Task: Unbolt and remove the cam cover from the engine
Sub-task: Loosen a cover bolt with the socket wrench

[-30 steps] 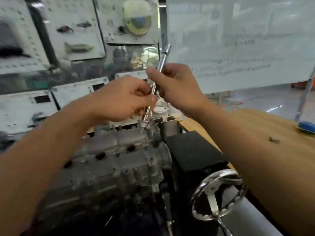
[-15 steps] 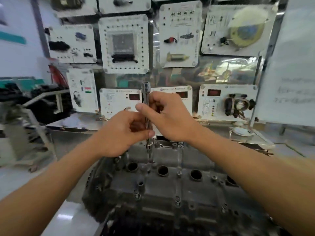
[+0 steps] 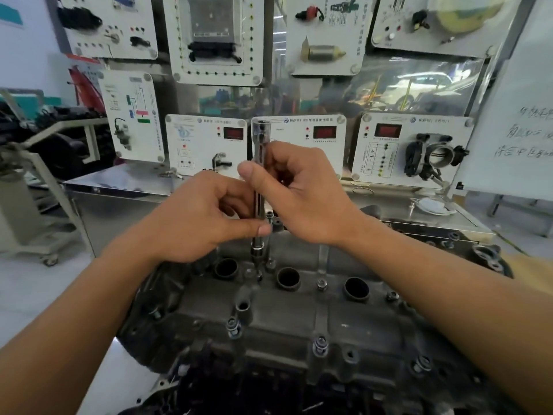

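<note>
Hands work above the cam cover, seated on the engine. Left hand and right hand each pinch the upright socket driver, probably for finger-spinning. Its tip points at a bolt near cover centre.

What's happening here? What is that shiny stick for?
A person is working on an engine with bare hands. Both hands hold a long metal tool upright: the left hand pinches it low down and the right hand grips it higher up. Its bottom end points down onto the engine cover, between two round holes. Several bolts sit in the cover, so it has not come off yet.
</note>
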`<state>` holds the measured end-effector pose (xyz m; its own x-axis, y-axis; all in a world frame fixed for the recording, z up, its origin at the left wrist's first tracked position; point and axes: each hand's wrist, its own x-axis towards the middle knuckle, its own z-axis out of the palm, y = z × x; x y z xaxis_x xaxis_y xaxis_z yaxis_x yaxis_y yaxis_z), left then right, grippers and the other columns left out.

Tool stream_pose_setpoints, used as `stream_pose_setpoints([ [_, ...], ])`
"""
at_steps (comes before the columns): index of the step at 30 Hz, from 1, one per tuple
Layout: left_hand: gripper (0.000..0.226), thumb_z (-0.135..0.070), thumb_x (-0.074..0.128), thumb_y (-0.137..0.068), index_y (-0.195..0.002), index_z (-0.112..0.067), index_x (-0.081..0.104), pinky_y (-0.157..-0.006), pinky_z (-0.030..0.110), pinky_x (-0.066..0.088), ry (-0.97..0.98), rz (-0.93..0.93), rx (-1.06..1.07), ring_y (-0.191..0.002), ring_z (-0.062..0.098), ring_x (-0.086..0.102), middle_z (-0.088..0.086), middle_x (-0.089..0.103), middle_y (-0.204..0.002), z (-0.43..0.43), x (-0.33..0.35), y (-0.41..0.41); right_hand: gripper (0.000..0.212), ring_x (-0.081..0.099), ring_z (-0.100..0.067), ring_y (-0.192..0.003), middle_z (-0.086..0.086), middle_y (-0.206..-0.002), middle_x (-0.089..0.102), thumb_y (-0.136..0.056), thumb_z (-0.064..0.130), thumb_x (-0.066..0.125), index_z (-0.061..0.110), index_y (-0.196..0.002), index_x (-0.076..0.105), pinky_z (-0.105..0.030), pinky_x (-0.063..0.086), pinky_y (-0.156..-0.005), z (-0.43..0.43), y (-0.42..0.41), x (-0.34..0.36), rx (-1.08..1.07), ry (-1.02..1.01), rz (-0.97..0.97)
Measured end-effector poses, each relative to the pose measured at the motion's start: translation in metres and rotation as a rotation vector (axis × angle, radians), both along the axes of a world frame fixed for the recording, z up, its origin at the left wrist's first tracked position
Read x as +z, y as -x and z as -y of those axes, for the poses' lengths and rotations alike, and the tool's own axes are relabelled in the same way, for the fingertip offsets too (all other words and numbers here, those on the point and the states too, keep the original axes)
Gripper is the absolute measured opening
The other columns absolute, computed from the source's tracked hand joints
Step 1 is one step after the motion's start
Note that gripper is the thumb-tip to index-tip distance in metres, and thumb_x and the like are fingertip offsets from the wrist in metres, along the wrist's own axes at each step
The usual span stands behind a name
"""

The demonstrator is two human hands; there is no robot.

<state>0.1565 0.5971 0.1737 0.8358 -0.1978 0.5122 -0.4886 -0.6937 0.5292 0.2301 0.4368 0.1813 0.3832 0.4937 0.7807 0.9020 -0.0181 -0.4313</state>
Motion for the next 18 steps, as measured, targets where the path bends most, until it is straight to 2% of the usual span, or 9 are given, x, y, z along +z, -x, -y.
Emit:
stream_pose_setpoints([
  [4,0.040,-0.046,0.075,-0.069,-0.081,-0.008,0.073,-0.071,0.036,0.053,-0.005,0.013,0.012,-0.069,0.023,0.068,0.006,0.073,-0.072,-0.001,-0.003,0.004,0.037,0.038,-0.012,-0.052,-0.003,-0.055,0.044,-0.096,0.018,0.065,-0.006,-0.070,0.055,-0.024,0.033,-0.051,-0.001,0.004,-0.002,0.001,0.011,0.009],
  [6,0.040,-0.048,0.076,-0.067,-0.080,-0.010,0.073,-0.069,0.033,0.053,-0.004,0.023,0.022,-0.067,0.019,0.068,0.003,0.072,-0.071,0.000,-0.003,0.006,0.035,0.039,-0.012,-0.053,-0.003,-0.056,0.044,-0.096,0.017,0.064,-0.008,-0.072,0.056,-0.025,0.034,-0.052,0.000,0.005,-0.002,0.008,0.027,0.019],
  [10,0.039,-0.047,0.078,-0.065,-0.082,-0.013,0.073,-0.070,0.040,0.052,0.017,0.011,0.033,-0.069,0.025,0.068,0.007,0.073,-0.074,-0.001,-0.005,0.009,0.032,0.039,-0.012,-0.054,-0.003,-0.058,0.045,-0.098,0.015,0.061,-0.007,-0.075,0.057,-0.023,0.034,-0.053,0.002,0.010,0.000,0.027,0.082,0.080],
  [13,0.039,-0.048,0.078,-0.063,-0.082,-0.015,0.072,-0.068,0.037,0.052,0.024,0.020,0.032,-0.067,0.023,0.067,0.006,0.072,-0.072,0.001,-0.006,0.009,0.030,0.038,-0.008,-0.053,0.008,-0.058,0.043,-0.098,0.016,0.059,-0.003,-0.075,0.057,-0.017,0.032,-0.054,0.004,0.012,0.001,0.013,0.104,0.112],
  [18,0.038,-0.048,0.080,-0.064,-0.083,-0.015,0.072,-0.066,0.039,0.052,0.019,0.010,-0.003,-0.065,0.025,0.066,0.007,0.071,-0.071,0.003,-0.007,0.007,0.028,0.036,-0.009,-0.053,0.010,-0.058,0.039,-0.099,0.015,0.057,0.009,-0.073,0.050,-0.018,0.030,-0.054,0.004,0.014,0.002,0.002,0.150,0.146],
])
